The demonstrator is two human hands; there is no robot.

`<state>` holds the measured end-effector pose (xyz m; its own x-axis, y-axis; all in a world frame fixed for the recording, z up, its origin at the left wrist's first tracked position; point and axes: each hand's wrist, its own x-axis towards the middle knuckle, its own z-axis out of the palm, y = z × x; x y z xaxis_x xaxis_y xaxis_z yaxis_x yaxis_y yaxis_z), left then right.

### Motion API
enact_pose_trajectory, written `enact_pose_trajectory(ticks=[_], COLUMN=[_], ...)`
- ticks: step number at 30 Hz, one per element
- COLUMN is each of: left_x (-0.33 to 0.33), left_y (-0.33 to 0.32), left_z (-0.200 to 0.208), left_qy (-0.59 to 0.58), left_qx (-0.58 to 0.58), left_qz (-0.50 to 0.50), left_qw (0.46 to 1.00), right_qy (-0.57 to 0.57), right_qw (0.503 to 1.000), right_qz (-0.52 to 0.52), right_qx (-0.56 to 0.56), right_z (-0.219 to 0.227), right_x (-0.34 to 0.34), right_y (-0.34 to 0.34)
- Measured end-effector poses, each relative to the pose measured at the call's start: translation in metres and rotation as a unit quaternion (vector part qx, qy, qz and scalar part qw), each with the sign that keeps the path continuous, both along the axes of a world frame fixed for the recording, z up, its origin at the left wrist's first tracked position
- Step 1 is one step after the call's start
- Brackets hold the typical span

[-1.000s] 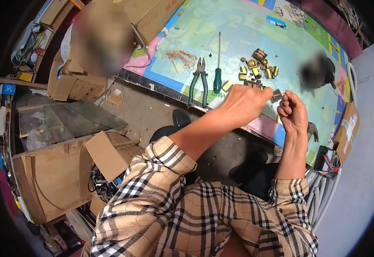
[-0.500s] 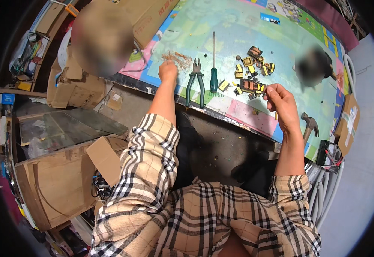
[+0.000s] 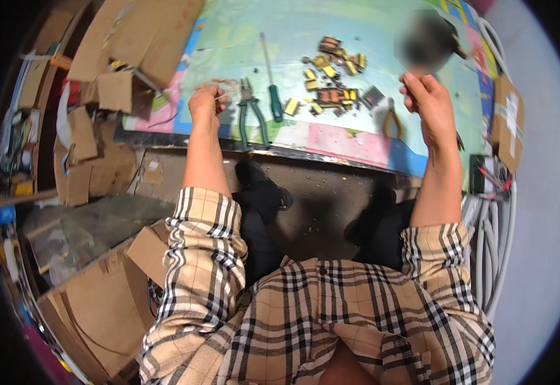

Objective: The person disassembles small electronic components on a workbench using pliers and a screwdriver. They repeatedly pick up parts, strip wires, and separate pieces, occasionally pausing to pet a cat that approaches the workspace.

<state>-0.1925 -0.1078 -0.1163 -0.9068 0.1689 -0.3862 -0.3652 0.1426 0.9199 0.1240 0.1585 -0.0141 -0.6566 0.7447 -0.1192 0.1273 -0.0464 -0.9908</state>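
Note:
My left hand (image 3: 205, 104) is over the near left of the table, its fingers curled beside a loose tangle of fine copper wire (image 3: 230, 85). Whether anything is inside those fingers is hidden. My right hand (image 3: 429, 106) is raised at the right, thumb and fingertips pinched together; anything between them is too small to make out. Between the hands lie green-handled pliers (image 3: 251, 119), a screwdriver (image 3: 274, 96) with a green handle, and a heap of small yellow-and-copper coil parts (image 3: 337, 96). Small yellow-handled pliers (image 3: 392, 122) and a dark flat square piece (image 3: 372, 97) are nearest my right hand.
The table (image 3: 331, 138) has a patterned cover and a dark front edge. Cardboard boxes (image 3: 132, 38) crowd its left end. A small dark holder (image 3: 482, 173) with red-handled items stands at the right corner, above grey pipes (image 3: 485, 237). A blurred dark object (image 3: 427, 42) sits farther back.
My right hand has moved right, away from the coil parts, uncovering the yellow-handled pliers and dark square piece. My left hand has turned, showing its curled fingers. The whole view has shifted.

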Motion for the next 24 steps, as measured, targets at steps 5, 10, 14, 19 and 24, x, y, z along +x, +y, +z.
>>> enact_pose_trajectory(ticks=[5,10,14,19,24], left_x=[0.052,0.083,0.092,0.091,0.097], left_y=[0.065,0.107,0.117,0.115,0.113], left_z=[0.004,-0.011,-0.013,-0.021,-0.021], left_qy=[0.059,0.209,0.264,0.267,0.282], left_qx=[-0.088,-0.224,-0.294,-0.367,-0.399], left_qz=[-0.199,-0.339,-0.359,-0.387,-0.427], left_qw=[0.974,0.889,0.846,0.803,0.761], right_qy=[-0.021,-0.218,-0.37,-0.344,-0.356], right_qw=[1.0,0.94,0.841,0.846,0.845], right_qz=[0.004,0.073,0.183,0.16,0.148], right_qx=[-0.007,0.25,0.351,0.375,0.372], right_z=[-0.001,-0.008,-0.003,-0.005,-0.004], right_x=[-0.006,-0.012,-0.009,0.003,0.008], right_y=[-0.004,-0.018,-0.036,-0.032,-0.022])
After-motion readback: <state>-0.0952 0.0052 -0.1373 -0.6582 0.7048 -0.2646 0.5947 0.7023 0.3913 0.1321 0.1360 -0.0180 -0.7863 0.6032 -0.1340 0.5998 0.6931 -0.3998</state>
